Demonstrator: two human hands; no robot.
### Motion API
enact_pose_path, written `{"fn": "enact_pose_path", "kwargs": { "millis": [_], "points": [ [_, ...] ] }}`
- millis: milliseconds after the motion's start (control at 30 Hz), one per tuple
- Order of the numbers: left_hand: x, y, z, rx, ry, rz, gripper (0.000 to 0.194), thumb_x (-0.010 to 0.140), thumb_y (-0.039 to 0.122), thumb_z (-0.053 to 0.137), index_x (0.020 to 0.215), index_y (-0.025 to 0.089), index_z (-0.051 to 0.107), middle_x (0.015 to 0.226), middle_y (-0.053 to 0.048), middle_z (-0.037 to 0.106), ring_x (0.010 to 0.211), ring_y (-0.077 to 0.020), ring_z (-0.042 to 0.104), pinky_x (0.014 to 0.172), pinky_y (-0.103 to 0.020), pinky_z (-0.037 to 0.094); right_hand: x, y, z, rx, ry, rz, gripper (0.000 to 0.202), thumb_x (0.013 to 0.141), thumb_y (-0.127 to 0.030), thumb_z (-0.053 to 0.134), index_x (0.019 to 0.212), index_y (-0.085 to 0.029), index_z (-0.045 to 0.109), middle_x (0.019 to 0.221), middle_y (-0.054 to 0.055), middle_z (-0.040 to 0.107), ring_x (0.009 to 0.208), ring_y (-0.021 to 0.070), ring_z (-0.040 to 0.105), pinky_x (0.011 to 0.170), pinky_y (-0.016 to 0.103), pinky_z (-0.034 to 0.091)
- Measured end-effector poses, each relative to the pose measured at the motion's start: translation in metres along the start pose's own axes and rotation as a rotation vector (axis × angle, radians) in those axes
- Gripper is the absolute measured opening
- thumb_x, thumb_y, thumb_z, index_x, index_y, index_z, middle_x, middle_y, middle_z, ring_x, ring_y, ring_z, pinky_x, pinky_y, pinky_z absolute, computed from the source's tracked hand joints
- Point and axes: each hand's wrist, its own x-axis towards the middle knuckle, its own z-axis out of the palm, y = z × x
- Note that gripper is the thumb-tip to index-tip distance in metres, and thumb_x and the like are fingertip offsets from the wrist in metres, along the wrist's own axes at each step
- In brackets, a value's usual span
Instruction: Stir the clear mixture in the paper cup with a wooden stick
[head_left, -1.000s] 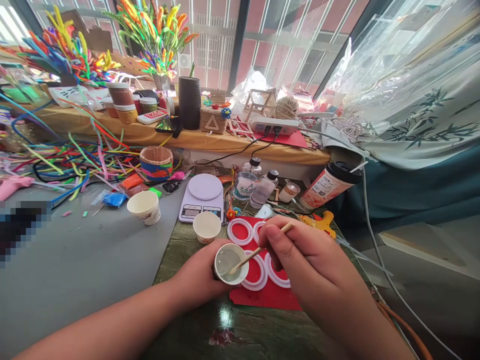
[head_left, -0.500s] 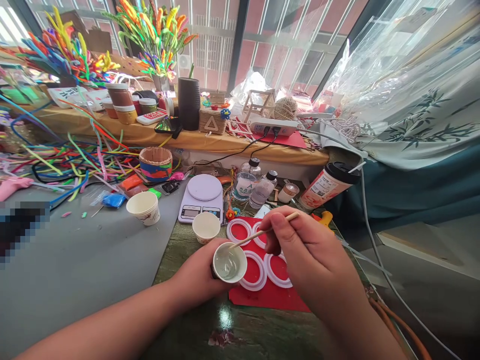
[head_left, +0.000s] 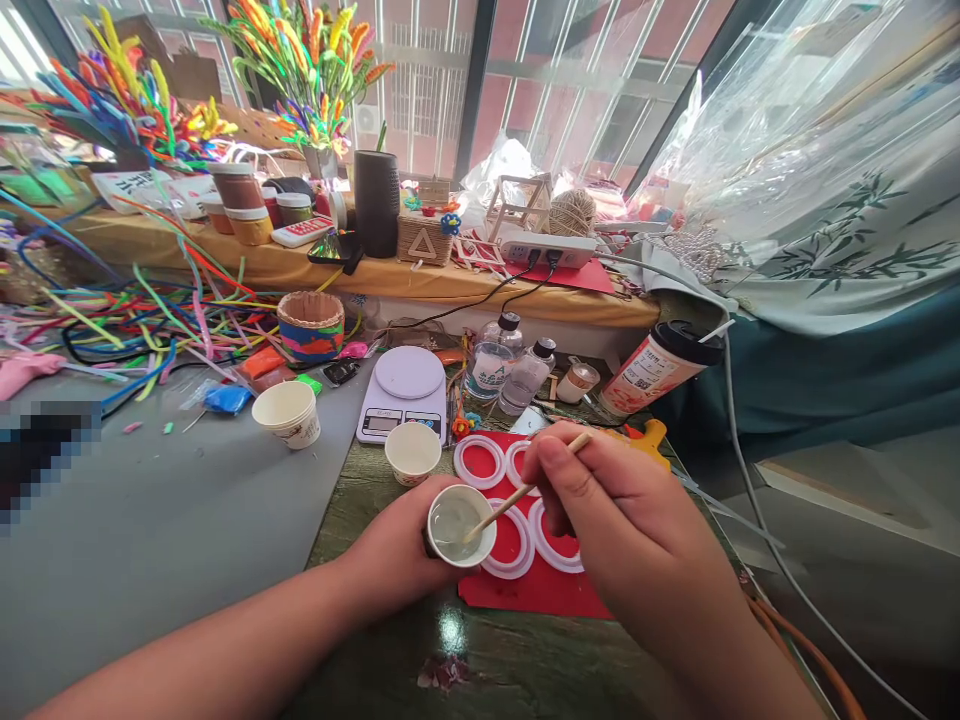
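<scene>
My left hand (head_left: 409,530) is wrapped round a paper cup (head_left: 489,545) that holds a clear, thick-looking liquid (head_left: 452,527). Between the thumb and fingers of my right hand (head_left: 600,490) is a thin wooden stick (head_left: 516,497), slanting down with its lower end in the liquid. Under and behind the hands, several white ring-shaped molds (head_left: 480,462) lie on a red sheet (head_left: 525,598); my right hand covers part of them. Just behind the held cup stands another paper cup (head_left: 412,455), seemingly with nothing in it.
A lilac kitchen scale (head_left: 405,395), clear bottles with black caps (head_left: 527,378) and a lidded drink cup (head_left: 660,368) stand at the back. Stacked paper cups (head_left: 287,415) are on the grey table to the left. A white cable (head_left: 739,460) hangs at the right.
The stick's lower end has moved through the liquid from the back of the cup towards its front right. My right hand has shifted slightly; my left hand and the cup stay almost still.
</scene>
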Motion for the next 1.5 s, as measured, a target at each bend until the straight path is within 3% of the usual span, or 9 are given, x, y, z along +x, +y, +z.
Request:
{"fn": "enact_pose_path", "kwargs": {
  "millis": [100,267,433,600,767,933,1100,1267,1500],
  "points": [
    [0.0002,0.001,0.0003,-0.006,0.005,0.001,0.052,0.081,0.032,0.091,0.128,0.023,0.071,0.127,-0.009,0.081,0.113,-0.0315,0.078,0.101,-0.043,0.062,0.0016,0.0031,0.0004,0.018,0.098,0.02,0.042,0.119,-0.045,0.053,0.088,-0.024,0.072,0.067,-0.001,0.062,0.061,0.018,0.059,0.056,0.029,0.045],
    [0.0006,0.0017,0.0002,0.002,0.011,0.005,0.05,0.081,0.033,0.092,0.126,0.023,0.071,0.123,-0.008,0.081,0.111,-0.0312,0.077,0.098,-0.043,0.062,0.0014,0.0037,0.0007,0.071,-0.05,0.025,0.046,0.119,-0.05,0.054,0.085,-0.024,0.072,0.07,-0.001,0.063,0.059,0.0169,0.057,0.056,0.029,0.046],
    [0.0001,0.0008,0.0006,0.001,0.014,0.009,0.053,0.08,0.03,0.091,0.129,0.024,0.071,0.127,-0.008,0.081,0.114,-0.0313,0.077,0.101,-0.043,0.062,0.0023,0.0042,-0.0001,-0.005,0.103,0.024,0.044,0.12,-0.046,0.052,0.086,-0.024,0.071,0.067,-0.001,0.061,0.061,0.0179,0.057,0.057,0.029,0.045],
    [0.0007,0.0011,0.0001,-0.004,0.003,-0.01,0.052,0.08,0.032,0.092,0.127,0.024,0.072,0.125,-0.007,0.081,0.112,-0.0307,0.077,0.098,-0.041,0.062,0.0005,0.0,-0.0001,0.044,-0.046,-0.03,0.044,0.119,-0.044,0.055,0.085,-0.025,0.072,0.074,-0.001,0.068,0.063,0.0163,0.06,0.059,0.027,0.048],
    [0.001,0.0033,-0.0005,0.004,0.011,-0.014,0.054,0.079,0.033,0.091,0.128,0.023,0.071,0.127,-0.008,0.081,0.114,-0.0315,0.077,0.101,-0.043,0.062,-0.0008,0.0033,0.0,0.002,0.116,-0.025,0.041,0.12,-0.043,0.054,0.089,-0.025,0.073,0.068,-0.002,0.062,0.062,0.0162,0.059,0.059,0.028,0.045],
    [0.0007,0.0031,-0.0003,-0.005,0.007,-0.006,0.05,0.08,0.034,0.091,0.126,0.024,0.071,0.123,-0.007,0.081,0.111,-0.0309,0.077,0.097,-0.042,0.062,-0.0032,0.0015,0.002,0.069,-0.069,-0.04,0.044,0.12,-0.046,0.053,0.085,-0.025,0.07,0.073,-0.001,0.066,0.063,0.0155,0.06,0.06,0.027,0.048],
    [0.0016,0.0026,-0.0003,0.005,0.003,-0.004,0.051,0.08,0.033,0.09,0.127,0.022,0.071,0.125,-0.009,0.08,0.112,-0.0316,0.076,0.099,-0.043,0.061,-0.0002,0.0028,0.0026,0.005,0.101,-0.023,0.041,0.12,-0.042,0.053,0.088,-0.025,0.071,0.067,-0.003,0.061,0.061,0.0157,0.058,0.059,0.028,0.045],
    [0.0024,0.0012,-0.0001,0.007,0.007,0.005,0.049,0.081,0.034,0.091,0.125,0.023,0.072,0.121,-0.008,0.08,0.108,-0.0303,0.077,0.096,-0.042,0.062,-0.0002,0.0003,0.0019,0.068,-0.065,-0.025,0.044,0.12,-0.046,0.053,0.085,-0.025,0.07,0.075,-0.001,0.067,0.063,0.0159,0.059,0.058,0.027,0.047],
    [0.0016,-0.0023,0.0001,0.028,0.014,0.015,0.051,0.08,0.031,0.091,0.128,0.024,0.072,0.126,-0.007,0.08,0.113,-0.0309,0.077,0.101,-0.043,0.062,-0.0013,0.0003,0.0023,0.035,0.04,-0.023,0.041,0.12,-0.045,0.053,0.09,-0.026,0.073,0.072,-0.001,0.065,0.067,0.0175,0.062,0.063,0.028,0.049]
  ]
}}
